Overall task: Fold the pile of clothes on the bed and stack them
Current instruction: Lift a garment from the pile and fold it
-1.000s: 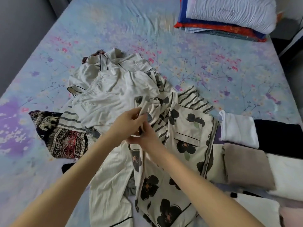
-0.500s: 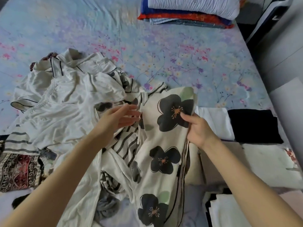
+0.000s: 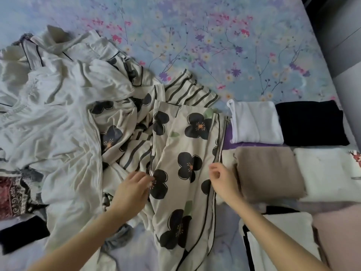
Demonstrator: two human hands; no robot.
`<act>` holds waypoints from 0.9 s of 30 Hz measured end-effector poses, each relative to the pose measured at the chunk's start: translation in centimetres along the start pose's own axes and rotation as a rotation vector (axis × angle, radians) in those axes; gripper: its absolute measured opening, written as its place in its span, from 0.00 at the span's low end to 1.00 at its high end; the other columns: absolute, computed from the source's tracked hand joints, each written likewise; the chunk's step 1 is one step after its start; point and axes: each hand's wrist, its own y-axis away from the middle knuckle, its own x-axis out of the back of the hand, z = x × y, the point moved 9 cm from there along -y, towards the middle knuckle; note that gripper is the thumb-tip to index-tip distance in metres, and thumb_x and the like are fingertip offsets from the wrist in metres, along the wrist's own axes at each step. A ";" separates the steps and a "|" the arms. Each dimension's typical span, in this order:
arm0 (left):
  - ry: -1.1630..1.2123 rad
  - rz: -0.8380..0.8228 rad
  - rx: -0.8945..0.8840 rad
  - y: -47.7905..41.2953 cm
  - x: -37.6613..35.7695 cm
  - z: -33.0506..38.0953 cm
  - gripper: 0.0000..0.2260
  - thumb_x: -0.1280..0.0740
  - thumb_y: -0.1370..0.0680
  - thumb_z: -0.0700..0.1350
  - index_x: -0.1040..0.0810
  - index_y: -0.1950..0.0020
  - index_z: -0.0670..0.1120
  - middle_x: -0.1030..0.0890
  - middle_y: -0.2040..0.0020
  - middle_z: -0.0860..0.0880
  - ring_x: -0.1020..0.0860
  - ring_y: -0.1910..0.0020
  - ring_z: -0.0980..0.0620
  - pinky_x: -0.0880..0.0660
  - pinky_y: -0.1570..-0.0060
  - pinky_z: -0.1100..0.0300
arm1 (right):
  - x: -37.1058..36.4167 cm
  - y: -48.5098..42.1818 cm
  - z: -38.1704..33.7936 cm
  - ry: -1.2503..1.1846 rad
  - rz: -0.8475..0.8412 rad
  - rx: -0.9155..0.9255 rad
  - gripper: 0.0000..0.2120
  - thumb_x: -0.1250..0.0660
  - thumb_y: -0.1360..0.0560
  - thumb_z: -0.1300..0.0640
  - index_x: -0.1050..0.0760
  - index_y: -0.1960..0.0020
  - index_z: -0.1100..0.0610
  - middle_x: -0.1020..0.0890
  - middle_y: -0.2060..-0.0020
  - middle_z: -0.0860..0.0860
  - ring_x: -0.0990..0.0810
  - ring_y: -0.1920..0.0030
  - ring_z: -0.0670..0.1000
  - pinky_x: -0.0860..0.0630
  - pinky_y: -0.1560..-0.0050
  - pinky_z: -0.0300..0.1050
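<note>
Task is approx. half done, in my judgement. On the right side of the bed (image 3: 214,45) several pieces lie folded side by side, e.g. a white folded piece (image 3: 256,122), a black folded piece (image 3: 310,122) & a taupe folded piece (image 3: 267,173). They lie in rows, not yet in one stack. At left the pile (image 3: 58,124) is unfolded, w/ a striped piece (image 3: 187,89) on its far edge. The flower-print garment (image 3: 187,153) lies spread long between pile & folded pieces, so probably it is the piece in work. Both forearms reach forward over it. The left hand (image 3: 132,190) is at its left edge & the fingertips pinch the hem. The right hand (image 3: 220,178) hovers at the right piped edge w/ fingers loosely curled. If it holds cloth, I cannot tell.
</note>
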 end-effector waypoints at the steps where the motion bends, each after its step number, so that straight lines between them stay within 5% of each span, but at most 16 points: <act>1: -0.134 0.031 -0.177 1.3 -0.5 1.8 0.16 0.29 0.35 0.33 0.18 0.50 0.46 0.18 0.52 0.49 0.20 0.51 0.45 0.25 0.50 0.56 | -0.9 2.1 0.7 0.046 -0.045 0.048 0.08 0.38 0.22 0.61 0.23 0.46 0.54 0.21 0.58 0.44 0.22 0.56 0.45 0.26 0.54 0.39; 5: -0.432 -0.071 -0.664 7.8 -5.3 6.4 0.23 0.52 0.25 0.31 0.20 0.46 0.45 0.21 0.42 0.45 0.26 0.39 0.44 0.44 0.30 0.51 | -4.6 10.8 2.7 0.434 -0.164 0.563 0.17 0.27 0.40 0.70 0.22 0.55 0.54 0.20 0.60 0.46 0.23 0.58 0.47 0.23 0.64 0.39; 8: -0.656 -0.189 -0.789 10.7 -9.4 7.1 0.20 0.45 0.30 0.35 0.22 0.42 0.43 0.22 0.39 0.42 0.26 0.36 0.42 0.42 0.28 0.45 | -7.8 16.8 4.8 0.791 -0.286 0.945 0.15 0.36 0.37 0.62 0.19 0.53 0.52 0.18 0.51 0.49 0.21 0.47 0.49 0.25 0.45 0.46; 11: -0.799 -0.284 -0.748 11.0 -12.3 7.1 0.23 0.40 0.31 0.36 0.23 0.37 0.42 0.23 0.37 0.41 0.26 0.36 0.41 0.38 0.32 0.45 | -10.8 18.2 9.0 1.126 -0.407 0.974 0.22 0.40 0.30 0.57 0.23 0.37 0.53 0.23 0.36 0.55 0.25 0.35 0.57 0.38 0.32 0.61; 14: -0.939 -0.394 -0.636 11.1 -15.9 6.5 0.25 0.39 0.24 0.44 0.34 0.28 0.42 0.31 0.30 0.38 0.33 0.30 0.39 0.52 0.31 0.41 | -12.8 17.3 11.4 1.289 -0.433 0.893 0.26 0.42 0.26 0.55 0.33 0.28 0.53 0.30 0.30 0.57 0.32 0.29 0.59 0.42 0.29 0.66; 17: -0.940 -0.449 -0.574 11.1 -17.7 6.3 0.27 0.44 0.22 0.46 0.42 0.25 0.39 0.38 0.27 0.35 0.39 0.28 0.36 0.60 0.32 0.42 | -13.3 16.6 10.6 1.216 -0.350 0.888 0.23 0.48 0.25 0.57 0.27 0.33 0.54 0.26 0.33 0.56 0.28 0.32 0.58 0.37 0.31 0.65; 20: -0.777 -0.499 -0.537 11.3 -17.0 6.8 0.26 0.40 0.28 0.49 0.28 0.31 0.43 0.27 0.33 0.38 0.28 0.33 0.40 0.49 0.27 0.45 | -12.0 16.5 8.9 0.982 -0.290 0.903 0.23 0.48 0.30 0.62 0.19 0.45 0.55 0.18 0.42 0.54 0.21 0.40 0.55 0.33 0.34 0.64; 22: -0.580 -0.509 -0.539 11.5 -15.9 6.9 0.27 0.37 0.27 0.49 0.32 0.28 0.48 0.32 0.28 0.43 0.33 0.29 0.45 0.53 0.25 0.49 | -9.7 16.9 7.7 0.737 -0.271 0.861 0.25 0.49 0.34 0.63 0.18 0.49 0.55 0.17 0.46 0.52 0.19 0.44 0.53 0.28 0.39 0.60; 24: -0.369 -0.539 -0.469 11.6 -14.3 6.9 0.27 0.42 0.22 0.49 0.44 0.24 0.52 0.44 0.23 0.49 0.46 0.24 0.50 0.62 0.27 0.56 | -7.6 17.2 7.3 0.521 -0.332 0.751 0.27 0.49 0.35 0.66 0.19 0.44 0.56 0.18 0.43 0.50 0.20 0.41 0.50 0.32 0.36 0.49; 27: -0.114 -0.539 -0.487 13.9 -11.5 9.6 0.26 0.51 0.24 0.53 0.38 0.26 0.53 0.33 0.27 0.51 0.38 0.27 0.53 0.58 0.25 0.50 | -5.3 19.4 8.3 0.382 -0.525 0.546 0.23 0.41 0.27 0.68 0.23 0.36 0.53 0.21 0.38 0.47 0.25 0.37 0.46 0.34 0.33 0.41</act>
